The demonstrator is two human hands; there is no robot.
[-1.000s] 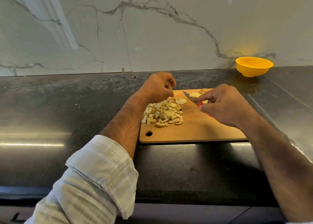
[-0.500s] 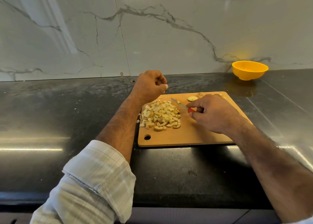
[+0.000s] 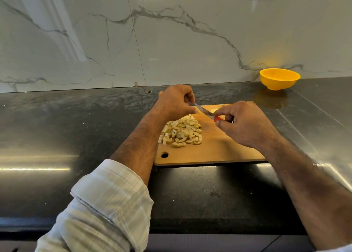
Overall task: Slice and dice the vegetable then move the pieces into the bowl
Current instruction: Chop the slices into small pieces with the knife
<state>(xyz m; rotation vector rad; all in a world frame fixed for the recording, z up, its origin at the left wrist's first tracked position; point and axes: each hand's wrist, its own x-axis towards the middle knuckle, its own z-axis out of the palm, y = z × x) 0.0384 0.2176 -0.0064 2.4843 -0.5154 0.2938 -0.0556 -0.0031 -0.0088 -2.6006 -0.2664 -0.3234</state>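
Note:
A pile of pale diced vegetable pieces (image 3: 182,131) lies on the left half of a wooden cutting board (image 3: 215,150). My right hand (image 3: 245,124) grips a small knife (image 3: 204,111) by its red handle, blade pointing left and away. My left hand (image 3: 176,102) hovers over the far left of the board, fingers curled, thumb and fingertips pinching the blade near its tip. An uncut pale slice (image 3: 215,110) lies at the board's far edge, partly hidden by the knife. The yellow bowl (image 3: 279,78) stands empty at the back right by the wall.
The board sits on a dark, glossy stone counter (image 3: 76,128) with a marble wall behind. A few tiny scraps dot the counter left of the board. The counter's front edge runs below my arms.
The knife blade has swung left and up toward my left hand, whose fingers now pinch it. My right hand moved slightly back from the pile.

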